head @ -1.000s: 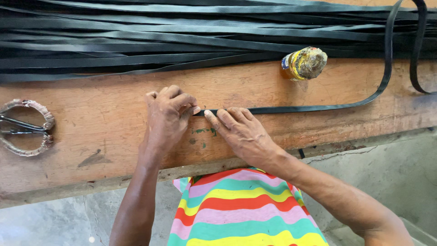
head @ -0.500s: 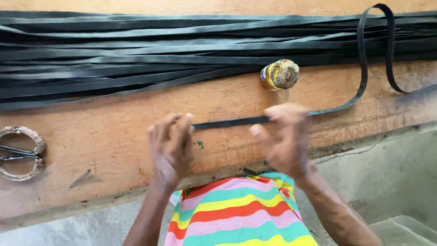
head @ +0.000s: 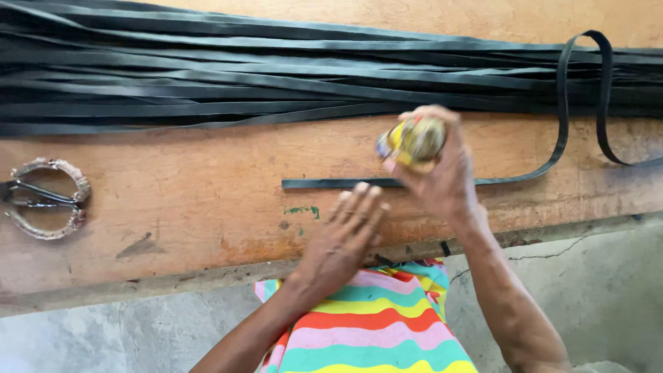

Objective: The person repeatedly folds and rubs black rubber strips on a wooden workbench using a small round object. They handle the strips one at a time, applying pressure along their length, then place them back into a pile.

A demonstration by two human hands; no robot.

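Strip Held Flat, Round Object Lifted

Now the right hand (head: pixel 442 173) grips a small round yellow-and-blue object (head: pixel 413 140), fingers closed around it, raised just above the desk (head: pixel 173 200). One second ago that object stood on the desk beside the strip pile, and both hands pressed the strip end. The left hand (head: pixel 342 242) lies flat, fingers extended and holding nothing, tips touching the single black strip (head: pixel 331 183). This strip lies along the desk, its far end looping up to the pile of black strips (head: pixel 242 90). Scissors (head: pixel 41 200) lie well apart at the left edge. Judgement: the strip is positioned; work with the object follows.
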